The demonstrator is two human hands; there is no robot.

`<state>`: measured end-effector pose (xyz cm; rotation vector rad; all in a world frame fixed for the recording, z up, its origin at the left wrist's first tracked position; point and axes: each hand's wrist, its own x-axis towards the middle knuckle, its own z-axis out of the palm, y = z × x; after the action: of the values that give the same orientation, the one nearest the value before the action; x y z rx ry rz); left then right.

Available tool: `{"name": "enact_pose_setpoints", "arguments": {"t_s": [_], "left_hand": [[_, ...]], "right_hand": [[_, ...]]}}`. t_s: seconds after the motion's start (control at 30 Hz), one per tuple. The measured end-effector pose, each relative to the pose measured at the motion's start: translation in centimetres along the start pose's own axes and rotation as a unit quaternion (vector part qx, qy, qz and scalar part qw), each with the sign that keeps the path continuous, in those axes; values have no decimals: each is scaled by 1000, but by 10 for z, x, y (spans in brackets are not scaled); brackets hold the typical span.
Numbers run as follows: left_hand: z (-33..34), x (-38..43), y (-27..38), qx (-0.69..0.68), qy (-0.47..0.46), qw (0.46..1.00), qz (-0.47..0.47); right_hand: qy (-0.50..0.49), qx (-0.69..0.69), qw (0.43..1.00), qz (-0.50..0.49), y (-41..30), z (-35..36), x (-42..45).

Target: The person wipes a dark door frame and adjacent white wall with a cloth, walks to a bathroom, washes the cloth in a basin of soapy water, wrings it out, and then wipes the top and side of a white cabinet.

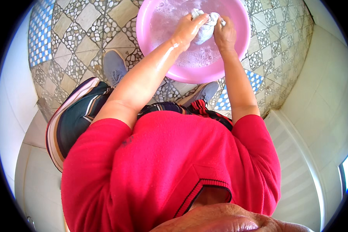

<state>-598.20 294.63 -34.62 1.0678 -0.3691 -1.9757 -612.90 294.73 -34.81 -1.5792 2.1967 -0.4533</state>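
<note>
A pink plastic basin (145, 32) at the top middle holds soapy water (201, 58) with foam on it. Over the water, both hands grip one wet, whitish cloth (204, 34), bunched up between them. My left hand (188, 27) has the cloth's left side, its thumb lying on top, and wet foam glistens on the wrist. On the cloth's right side my right hand (225, 33) is closed, and a bit of cloth sticks out by its fingers. The lower part of the cloth hangs down close to the water; whether it touches cannot be told.
The basin stands on a floor of pebble-patterned tiles (88, 43), with blue and white mosaic patches (40, 34). My grey shoes (114, 66) are close to its near side. Pale walls (322, 81) rise at both sides. A white curved rim (304, 153) lies at the lower right.
</note>
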Motion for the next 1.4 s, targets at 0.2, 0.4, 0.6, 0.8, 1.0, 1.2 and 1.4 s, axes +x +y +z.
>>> {"name": "enact_pose_setpoints", "arguments": {"t_s": [0.2, 0.4, 0.6, 0.8, 1.0, 1.2, 1.4], "left_hand": [[-43, 19, -18, 187, 118, 975, 17], [-47, 23, -7, 266, 97, 959, 16], [-36, 27, 5, 13, -25, 996, -83], [-44, 29, 18, -124, -138, 975, -127], [-35, 25, 4, -154, -54, 981, -105], [-17, 17, -1, -56, 41, 994, -87], [-32, 14, -6, 119, 68, 990, -20]], "right_hand": [[-14, -268, 959, -95, 45, 36, -28], [-85, -31, 996, -6, 53, 46, -9], [-70, 263, 962, -9, -51, -6, -38], [-102, 222, 936, -255, -116, -35, -103], [138, 93, 928, -335, -80, 24, -63], [47, 35, 992, -111, -10, 34, -13], [109, -3, 985, 130, 28, 50, -1]]}}
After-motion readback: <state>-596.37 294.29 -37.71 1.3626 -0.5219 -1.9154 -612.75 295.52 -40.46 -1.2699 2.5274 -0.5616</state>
